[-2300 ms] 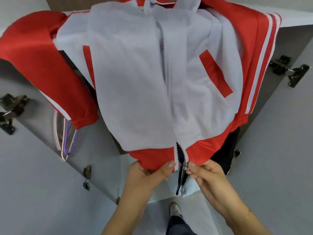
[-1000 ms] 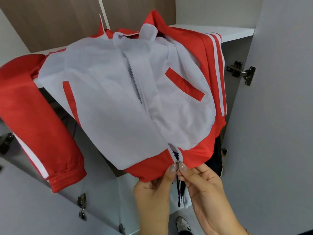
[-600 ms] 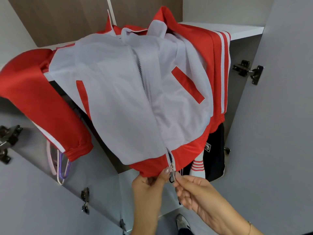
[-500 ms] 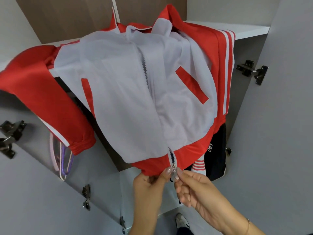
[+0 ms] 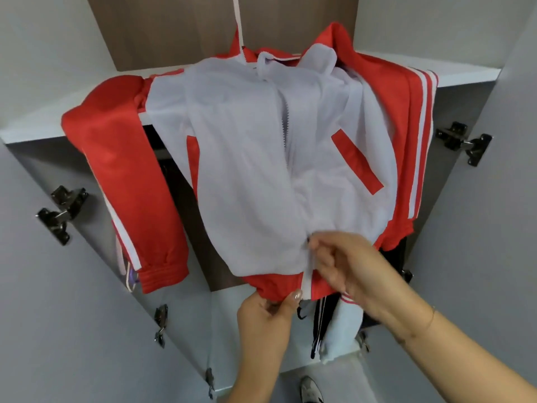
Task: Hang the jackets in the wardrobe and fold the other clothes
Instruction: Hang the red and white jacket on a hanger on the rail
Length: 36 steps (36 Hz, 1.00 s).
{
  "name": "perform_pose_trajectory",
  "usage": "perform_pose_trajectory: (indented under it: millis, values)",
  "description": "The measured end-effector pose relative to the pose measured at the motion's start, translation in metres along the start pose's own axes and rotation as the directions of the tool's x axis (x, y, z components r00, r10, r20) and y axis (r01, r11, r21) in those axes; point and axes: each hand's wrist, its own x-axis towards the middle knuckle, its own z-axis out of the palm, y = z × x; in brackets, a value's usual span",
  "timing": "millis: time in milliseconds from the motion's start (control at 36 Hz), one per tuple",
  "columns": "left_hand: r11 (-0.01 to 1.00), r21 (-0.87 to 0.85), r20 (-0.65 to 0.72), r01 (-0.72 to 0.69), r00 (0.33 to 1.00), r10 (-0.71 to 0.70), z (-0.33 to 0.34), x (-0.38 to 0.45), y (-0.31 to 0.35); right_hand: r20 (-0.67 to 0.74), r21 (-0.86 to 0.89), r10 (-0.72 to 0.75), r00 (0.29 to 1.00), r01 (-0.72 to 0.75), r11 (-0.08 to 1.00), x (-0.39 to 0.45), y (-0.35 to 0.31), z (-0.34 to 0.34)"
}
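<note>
The jacket [image 5: 261,175], of red knit with white sleeve stripes and a pale mesh front, hangs at the open wardrobe [image 5: 479,216], its zip running straight up from both hands. The red hem is pinched taut by the left hand [image 5: 267,318]. The right hand [image 5: 345,266], just above, is curled at the zip; the slider is presumably pinched, though hidden.
</note>
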Motion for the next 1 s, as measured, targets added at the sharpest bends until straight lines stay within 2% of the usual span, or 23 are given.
perform_pose_trajectory:
  millis: [111, 167, 194, 250, 306, 361, 389, 444, 500, 611, 750, 861, 1000]
  values:
    - [0.993, -0.007, 0.074, 0.116, 0.991, -0.115, -0.018, 0.008, 0.006, 0.078, -0.088, -0.100, 0.992, 0.107, 0.990, 0.033, -0.064, 0.015]
    - [0.985, 0.130, 0.107, 0.116, 0.986, -0.130, -0.032, 0.014, 0.009, 0.159, -0.236, -0.065, 0.985, 0.102, 0.966, 0.045, -0.085, 0.022]
    - [0.963, 0.255, 0.117, 0.085, 0.986, -0.118, -0.040, 0.017, 0.011, 0.195, -0.311, -0.037, 0.980, 0.098, 0.945, 0.050, -0.092, 0.024]
    - [0.838, 0.545, 0.081, -0.035, 0.997, -0.011, -0.057, 0.024, 0.021, 0.243, -0.400, 0.017, 0.970, 0.084, 0.913, 0.056, -0.099, 0.028]
    - [0.724, 0.670, 0.000, -0.164, 0.975, 0.221, -0.066, 0.030, 0.041, 0.266, -0.450, 0.065, 0.962, 0.064, 0.891, 0.059, -0.101, 0.030]
    - [0.695, 0.643, -0.024, -0.322, 0.898, 0.438, -0.062, 0.037, 0.063, 0.287, -0.481, 0.114, 0.951, 0.041, 0.876, 0.061, -0.101, 0.031]
    - [0.685, 0.608, 0.004, -0.401, 0.865, 0.503, -0.055, 0.041, 0.073, 0.293, -0.487, 0.131, 0.947, 0.030, 0.873, 0.062, -0.100, 0.030]
    - [0.699, 0.519, 0.070, -0.492, 0.839, 0.539, -0.034, 0.049, 0.086, 0.304, -0.485, 0.158, 0.939, 0.010, 0.874, 0.063, -0.101, 0.030]
    - [0.738, 0.433, 0.088, -0.518, 0.839, 0.538, -0.012, 0.056, 0.094, 0.318, -0.470, 0.184, 0.930, -0.014, 0.883, 0.062, -0.103, 0.029]
    - [0.746, 0.337, -0.014, -0.574, 0.789, 0.614, 0.009, 0.071, 0.097, 0.346, -0.436, 0.214, 0.914, -0.045, 0.899, 0.060, -0.109, 0.028]
    - [0.834, 0.197, -0.053, -0.515, 0.844, 0.534, 0.002, 0.076, 0.088, 0.390, -0.301, 0.246, 0.887, -0.129, 0.945, 0.067, -0.133, 0.037]
    - [0.894, 0.153, 0.028, -0.421, 0.906, 0.422, -0.014, 0.079, 0.079, 0.370, -0.176, 0.184, 0.911, -0.126, 0.976, 0.087, -0.177, 0.053]
    - [0.905, 0.224, 0.097, -0.362, 0.932, 0.349, -0.030, 0.086, 0.080, 0.319, -0.270, 0.163, 0.934, -0.075, 0.960, 0.108, -0.226, 0.077]
